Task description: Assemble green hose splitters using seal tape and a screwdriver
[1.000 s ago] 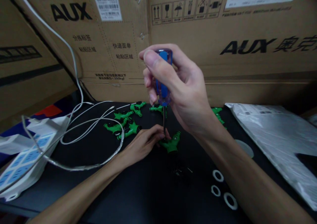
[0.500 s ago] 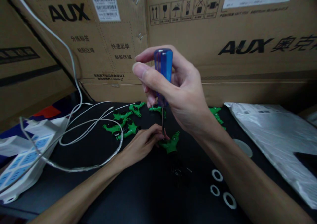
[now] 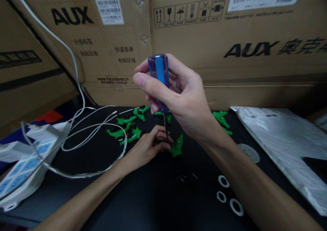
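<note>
My right hand (image 3: 176,88) is wrapped round the blue handle of a screwdriver (image 3: 160,76), which points down with its shaft slightly tilted. The shaft's lower end reaches the fingers of my left hand (image 3: 153,144), where the tip is hidden. Those fingers are closed on a green Y-shaped hose connector (image 3: 176,148), pressing it near the black table. Part of the connector is covered by the fingers. Small dark parts (image 3: 185,178), hard to make out, lie just in front of it.
Several green connectors (image 3: 133,134) lie behind my left hand, with others (image 3: 222,120) beyond my right forearm. White rings (image 3: 236,207) and a clear disc (image 3: 249,152) are at the right. A power strip (image 3: 33,166), white cables (image 3: 84,174), a plastic-wrapped package (image 3: 281,145) and cardboard boxes (image 3: 184,40) surround them.
The screwdriver's handle has moved left and slightly down with my right hand, and its blue face has turned. My left hand stays at the connector, its fingers slightly shifted.
</note>
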Available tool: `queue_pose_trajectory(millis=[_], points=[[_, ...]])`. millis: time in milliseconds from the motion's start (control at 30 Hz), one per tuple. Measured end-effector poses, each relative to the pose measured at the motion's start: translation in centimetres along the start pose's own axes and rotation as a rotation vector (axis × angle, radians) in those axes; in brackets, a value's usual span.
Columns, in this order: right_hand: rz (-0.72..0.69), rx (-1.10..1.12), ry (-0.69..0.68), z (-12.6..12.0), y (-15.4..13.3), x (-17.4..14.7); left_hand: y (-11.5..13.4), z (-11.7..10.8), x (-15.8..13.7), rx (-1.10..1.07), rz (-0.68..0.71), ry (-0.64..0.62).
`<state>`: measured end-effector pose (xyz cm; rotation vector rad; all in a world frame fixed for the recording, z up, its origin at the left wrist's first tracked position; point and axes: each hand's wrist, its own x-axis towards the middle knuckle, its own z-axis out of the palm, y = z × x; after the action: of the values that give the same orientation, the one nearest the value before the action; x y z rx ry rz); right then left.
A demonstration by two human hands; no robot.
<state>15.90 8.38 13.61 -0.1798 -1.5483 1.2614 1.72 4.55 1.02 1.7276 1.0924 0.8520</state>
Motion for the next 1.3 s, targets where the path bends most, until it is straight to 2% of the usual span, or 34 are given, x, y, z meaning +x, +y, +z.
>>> queue_pose_trajectory(millis=[200, 333, 400, 500, 567, 633, 700, 833, 867, 967, 1033, 1300], points=[[0.019, 0.045, 0.010, 0.1, 0.1, 0.4, 0.0, -0.8, 0.2, 0.207, 0.063, -0.069], [-0.008, 0.069, 0.040, -0.2, -1.0, 0.4, -0.5, -0.9, 0.2, 0.155, 0.037, -0.067], [-0.035, 0.056, 0.065, -0.4, -2.4, 0.3, -0.7, -1.0, 0.2, 0.185, 0.062, -0.050], [-0.084, -0.042, 0.127, -1.0, -5.7, -0.1, -0.7, -1.1, 0.2, 0.315, 0.170, 0.002], [-0.052, -0.132, 0.226, -1.4, -7.9, -0.5, -0.6, -1.2, 0.2, 0.361, 0.240, 0.037], [0.070, -0.185, 0.333, -2.1, -9.5, -1.1, -0.4, -1.3, 0.2, 0.372, 0.297, 0.069], [0.286, -0.191, 0.374, -2.8, -9.9, -2.3, -0.1, -1.3, 0.1, 0.370, 0.348, 0.107], [0.918, -0.156, 0.294, -4.0, -6.9, -6.2, 0.7, -0.4, -0.2, 0.335, 0.421, 0.159], [1.009, -0.156, 0.281, -4.1, -5.8, -7.4, 0.9, 0.0, -0.3, 0.322, 0.432, 0.157], [1.157, -0.148, 0.256, -4.0, -3.1, -10.5, 1.2, 1.3, -0.7, 0.276, 0.448, 0.125], [1.198, -0.120, 0.242, -3.7, -2.3, -11.9, 1.3, 2.1, -0.8, 0.247, 0.448, 0.102], [1.233, -0.018, 0.217, -3.1, -2.1, -13.4, 1.2, 2.8, -1.3, 0.213, 0.429, 0.041]])
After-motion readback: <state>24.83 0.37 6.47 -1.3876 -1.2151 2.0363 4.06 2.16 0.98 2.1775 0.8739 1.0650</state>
